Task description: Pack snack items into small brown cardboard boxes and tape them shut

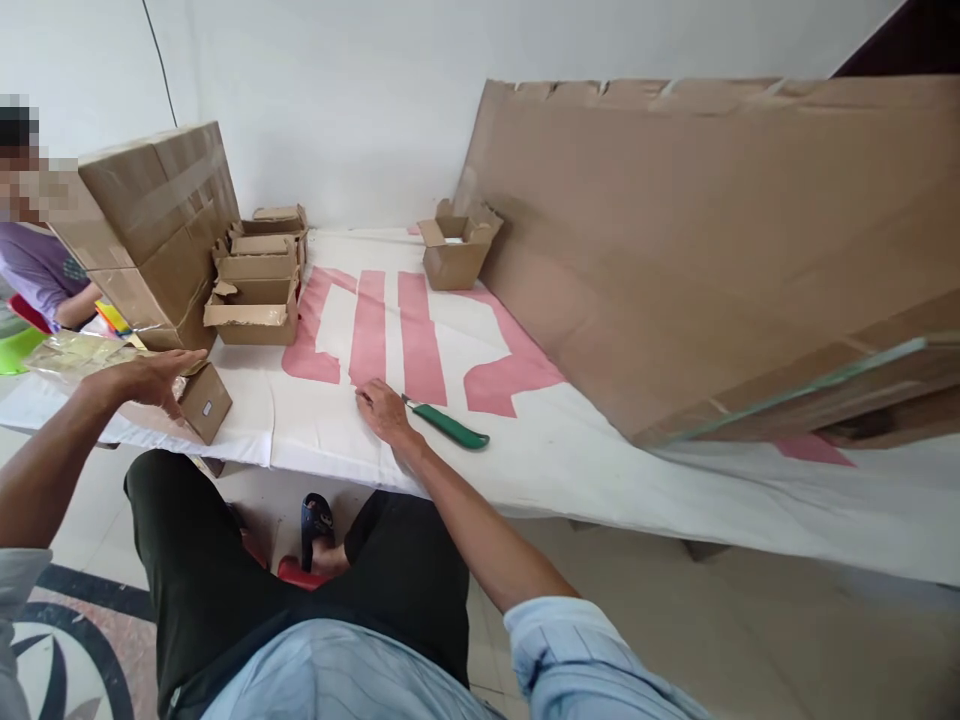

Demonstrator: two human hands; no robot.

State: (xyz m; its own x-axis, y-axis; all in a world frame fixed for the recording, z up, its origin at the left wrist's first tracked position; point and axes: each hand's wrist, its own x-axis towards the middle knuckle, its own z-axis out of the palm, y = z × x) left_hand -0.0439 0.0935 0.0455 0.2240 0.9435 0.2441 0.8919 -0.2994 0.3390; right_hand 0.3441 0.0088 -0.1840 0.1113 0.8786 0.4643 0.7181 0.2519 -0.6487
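My left hand spans a small cardboard box at the table's left front edge, its fingers along the top and its thumb on the near side. A small white label shows on the box's end. My right hand rests on the white cloth with its fingers curled in; whatever lies under the fingertips, if anything, is hidden. Just right of it lies a green-handled utility knife, apart from the hand. Clear, crinkled plastic lies by my left wrist.
Open small cartons stand in a row beside stacked taped boxes at left. Another open carton is at the back, next to a large leaning cardboard sheet. Pink lettering marks the cloth. A person in purple sits far left.
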